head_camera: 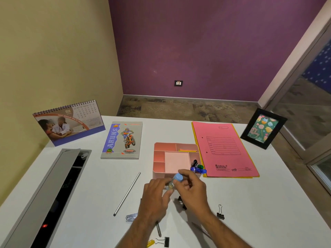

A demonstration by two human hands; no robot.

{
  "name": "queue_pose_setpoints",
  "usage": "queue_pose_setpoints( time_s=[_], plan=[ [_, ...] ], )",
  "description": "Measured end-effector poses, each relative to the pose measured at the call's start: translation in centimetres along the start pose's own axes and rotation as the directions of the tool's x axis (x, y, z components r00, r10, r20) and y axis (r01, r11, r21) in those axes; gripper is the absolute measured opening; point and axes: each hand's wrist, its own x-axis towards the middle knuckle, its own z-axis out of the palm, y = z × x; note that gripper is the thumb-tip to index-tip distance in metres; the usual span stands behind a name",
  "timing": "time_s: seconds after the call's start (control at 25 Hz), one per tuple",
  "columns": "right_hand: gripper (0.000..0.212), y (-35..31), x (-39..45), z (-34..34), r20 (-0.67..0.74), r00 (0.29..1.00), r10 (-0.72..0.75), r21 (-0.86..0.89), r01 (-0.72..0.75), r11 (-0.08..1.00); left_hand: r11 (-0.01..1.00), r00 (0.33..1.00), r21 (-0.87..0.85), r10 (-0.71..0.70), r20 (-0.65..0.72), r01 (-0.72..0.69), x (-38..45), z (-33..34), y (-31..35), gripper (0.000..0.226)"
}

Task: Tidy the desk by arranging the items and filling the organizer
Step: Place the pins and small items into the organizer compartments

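A pink desk organizer [159, 156] with several compartments stands at mid-table. Its right compartment holds marker pens [198, 168], and yellow sticky strips [187, 150] lie in a rear compartment. Just in front of it, my left hand [155, 197] and my right hand [192, 189] together hold a small clear bottle with a light blue cap [178, 177]. My right fingers pinch the cap while my left fingers grip the body. A silver pencil [127, 193] lies left of my hands. Binder clips [220, 213] [163, 241], a stapler [131, 217] and a pen [158, 230] lie near the front edge.
A desk calendar [69, 122] stands at the back left, a notebook [122, 140] lies beside it. Pink and yellow file folders [225, 149] lie right of the organizer, and a black photo frame [263, 128] stands at the back right. A grey cable tray [50, 194] is open along the left.
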Motion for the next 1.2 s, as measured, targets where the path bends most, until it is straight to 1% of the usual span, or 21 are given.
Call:
queue_pose_setpoints(
  time_s=[0.08,0.16,0.28,0.36,0.4,0.44,0.48,0.6,0.76,0.88,0.96,1.12,1.2],
  plan=[
    [0.035,-1.4,0.8,0.5,-0.001,0.999,-0.037,-0.004,0.037,0.999,1.0,1.0,-0.01,0.015,-0.004,-0.015,0.4,-1.1,-0.7,0.032],
    [0.032,-2.8,1.9,1.0,-0.048,0.994,-0.1,-0.005,0.1,0.995,1.0,1.0,0.021,0.003,-0.023,-0.002,0.7,-1.9,-2.0,0.035],
    [0.028,-4.5,3.8,2.1,-0.104,0.969,-0.224,-0.059,0.219,0.974,0.984,0.99,0.111,-0.135,-0.033,0.138,0.8,-2.8,-4.1,0.027],
    [0.025,-4.8,5.0,3.1,-0.069,0.963,-0.259,-0.112,0.25,0.962,0.954,0.966,0.158,-0.258,-0.005,0.256,0.4,-3.3,-4.9,0.021],
    [0.024,-4.7,5.6,3.6,-0.035,0.964,-0.264,-0.152,0.256,0.955,0.942,0.956,0.176,-0.292,0.011,0.285,0.1,-3.5,-5.2,0.02],
    [0.025,-4.5,6.2,4.0,0.001,0.965,-0.264,-0.204,0.258,0.944,0.938,0.954,0.198,-0.298,0.034,0.286,-0.2,-3.7,-5.4,0.021],
    [0.027,-4.2,6.7,4.5,0.034,0.966,-0.254,-0.262,0.254,0.931,0.939,0.957,0.224,-0.282,0.066,0.262,-0.6,-3.8,-5.6,0.023],
    [0.035,-3.9,8.1,5.5,0.092,0.983,-0.161,-0.423,0.185,0.887,0.943,0.958,0.299,-0.212,0.196,0.147,-1.5,-3.8,-6.0,0.031],
    [0.035,-3.1,8.9,6.5,0.166,0.982,-0.091,-0.573,0.171,0.802,0.958,0.96,0.283,-0.122,0.252,0.048,-2.0,-3.6,-6.3,0.032],
    [0.03,-2.5,9.1,6.8,0.204,0.977,-0.066,-0.625,0.181,0.759,0.967,0.957,0.256,-0.066,0.281,-0.009,-2.3,-3.5,-6.8,0.029],
    [0.027,-2.5,9.3,6.8,0.201,0.977,-0.068,-0.643,0.184,0.743,0.97,0.963,0.24,-0.034,0.267,-0.032,-2.5,-3.5,-7.0,0.028],
    [0.025,-2.3,9.1,6.4,0.214,0.975,-0.067,-0.648,0.193,0.737,0.959,0.955,0.282,-0.075,0.286,-0.009,-2.6,-4.3,-6.9,0.029],
    [0.026,-2.3,8.3,5.8,0.199,0.977,-0.082,-0.643,0.193,0.741,0.948,0.946,0.317,-0.082,0.314,-0.023,-2.8,-4.9,-6.8,0.034]
  ],
)
